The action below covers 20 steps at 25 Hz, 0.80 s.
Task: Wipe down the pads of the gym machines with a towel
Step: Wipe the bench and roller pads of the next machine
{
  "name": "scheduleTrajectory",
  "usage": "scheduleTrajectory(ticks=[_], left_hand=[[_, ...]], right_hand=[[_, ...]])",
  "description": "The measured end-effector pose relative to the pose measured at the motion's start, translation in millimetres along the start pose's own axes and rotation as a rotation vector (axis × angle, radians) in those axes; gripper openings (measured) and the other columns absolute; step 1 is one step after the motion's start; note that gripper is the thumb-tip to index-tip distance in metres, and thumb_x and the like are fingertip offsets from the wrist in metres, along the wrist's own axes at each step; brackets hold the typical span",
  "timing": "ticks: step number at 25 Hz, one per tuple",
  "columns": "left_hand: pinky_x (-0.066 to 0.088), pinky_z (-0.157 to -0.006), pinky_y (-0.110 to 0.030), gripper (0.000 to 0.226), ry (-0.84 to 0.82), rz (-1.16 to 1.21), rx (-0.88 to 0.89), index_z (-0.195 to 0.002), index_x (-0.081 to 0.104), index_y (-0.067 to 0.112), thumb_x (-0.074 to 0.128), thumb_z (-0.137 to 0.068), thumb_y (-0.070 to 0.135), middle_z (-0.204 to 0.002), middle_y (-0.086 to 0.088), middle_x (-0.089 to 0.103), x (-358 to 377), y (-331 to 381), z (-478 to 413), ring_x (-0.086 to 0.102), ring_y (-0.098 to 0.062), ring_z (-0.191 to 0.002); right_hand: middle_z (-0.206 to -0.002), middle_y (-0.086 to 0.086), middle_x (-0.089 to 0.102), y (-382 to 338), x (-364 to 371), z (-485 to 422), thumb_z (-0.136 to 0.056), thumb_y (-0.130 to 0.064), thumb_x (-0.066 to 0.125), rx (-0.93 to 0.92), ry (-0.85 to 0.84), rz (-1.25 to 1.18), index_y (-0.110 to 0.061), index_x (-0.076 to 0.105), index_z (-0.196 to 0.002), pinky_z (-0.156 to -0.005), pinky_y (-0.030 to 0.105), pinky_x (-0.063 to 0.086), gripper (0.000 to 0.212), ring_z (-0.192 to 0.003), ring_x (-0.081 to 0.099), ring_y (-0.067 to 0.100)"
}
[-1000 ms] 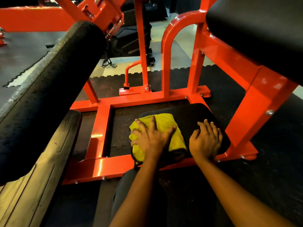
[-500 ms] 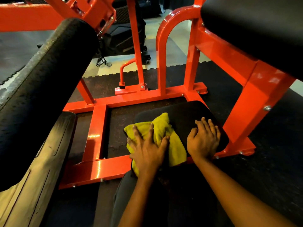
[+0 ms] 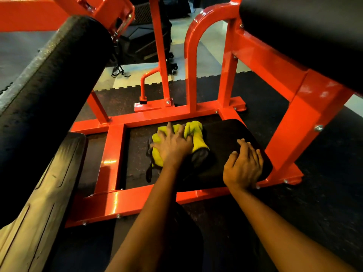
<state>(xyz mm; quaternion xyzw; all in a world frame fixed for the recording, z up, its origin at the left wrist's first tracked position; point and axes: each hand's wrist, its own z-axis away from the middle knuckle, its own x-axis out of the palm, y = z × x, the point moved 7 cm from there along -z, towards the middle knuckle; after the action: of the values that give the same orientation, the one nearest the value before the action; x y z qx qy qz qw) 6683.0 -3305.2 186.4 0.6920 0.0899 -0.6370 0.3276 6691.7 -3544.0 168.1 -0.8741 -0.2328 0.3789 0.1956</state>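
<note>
The yellow towel (image 3: 194, 132) lies bunched on the far left part of a low black pad (image 3: 229, 138) set inside the base of an orange machine frame (image 3: 115, 154). The left hand (image 3: 172, 147) lies on top of the towel with its fingers splayed and pressing down. It grasps nothing, and yellow folds show past the fingertips and to the right of the thumb. A dark grey underside of the cloth shows at the towel's near right corner, just beside the left wrist. The right hand (image 3: 243, 166) is apart from the towel, resting flat and relaxed on the near right edge of the same pad, fingers together and pointing away from the person, with bare black pad between the two hands. A thick black roller pad (image 3: 49, 95) runs across the left of the view and another black pad (image 3: 306, 32) sits high on the right. Dark rubber floor (image 3: 324, 203) surrounds the frame.
</note>
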Motion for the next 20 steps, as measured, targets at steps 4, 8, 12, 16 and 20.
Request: scheduleTrajectory(ticks=[4, 8, 12, 16, 20], left_hand=[[0.024, -0.104, -0.072, 0.051, 0.037, 0.093, -0.016, -0.143, 0.039, 0.05, 0.045, -0.093, 0.056, -0.165, 0.007, 0.014, 8.8, -27.3, 76.4, 0.007, -0.034, -0.15], [0.031, -0.101, -0.059, 0.04, 0.223, -0.028, 0.008, -0.127, 0.057, 0.037, 0.051, -0.088, 0.049, -0.15, -0.003, 0.042, -3.3, -9.9, 70.3, 0.032, -0.037, -0.136], [0.029, -0.1, -0.057, 0.039, 0.111, -0.095, 0.334, -0.125, 0.058, 0.031, 0.051, -0.09, 0.047, -0.135, -0.011, 0.054, 24.3, 87.8, 72.7, 0.042, -0.036, -0.126], [0.03, -0.107, -0.055, 0.052, -0.003, 0.034, 0.456, -0.138, 0.049, 0.036, 0.037, -0.094, 0.06, -0.147, -0.004, 0.046, 30.1, 104.1, 76.0, 0.037, -0.031, -0.135], [0.046, -0.097, -0.035, 0.046, -0.007, 0.735, 0.418, -0.137, 0.057, 0.019, 0.044, -0.095, 0.033, -0.128, -0.008, 0.065, -29.6, 32.5, 51.7, 0.061, -0.026, -0.117]], right_hand=[[-0.127, 0.015, 0.068, 3.4, -0.4, -3.6, -0.091, -0.022, 0.05, 0.034, 0.011, -0.043, -0.008, 0.061, -0.128, -0.111, 0.046, 0.038, 0.041, -0.119, 0.062, 0.035], [-0.135, 0.014, 0.062, -1.5, -2.7, -7.3, -0.099, -0.029, 0.048, -0.017, -0.03, -0.203, -0.006, 0.057, -0.133, -0.109, 0.042, 0.038, 0.042, -0.125, 0.057, 0.032], [-0.13, 0.021, 0.053, 51.0, -16.2, -23.1, -0.099, -0.026, 0.046, 0.275, 0.147, -0.839, -0.017, 0.057, -0.128, -0.109, 0.056, 0.038, 0.032, -0.121, 0.051, 0.035], [-0.106, 0.012, 0.064, 97.6, -62.8, -23.6, -0.086, -0.012, 0.049, 0.475, 0.333, -0.592, -0.01, 0.069, -0.11, -0.095, 0.054, 0.044, 0.031, -0.102, 0.059, 0.037], [-0.113, 0.015, 0.07, -21.3, -41.4, -12.9, -0.084, -0.04, 0.047, 0.222, -0.042, -0.117, -0.018, 0.072, -0.102, -0.098, 0.052, 0.04, 0.038, -0.117, 0.059, 0.039]])
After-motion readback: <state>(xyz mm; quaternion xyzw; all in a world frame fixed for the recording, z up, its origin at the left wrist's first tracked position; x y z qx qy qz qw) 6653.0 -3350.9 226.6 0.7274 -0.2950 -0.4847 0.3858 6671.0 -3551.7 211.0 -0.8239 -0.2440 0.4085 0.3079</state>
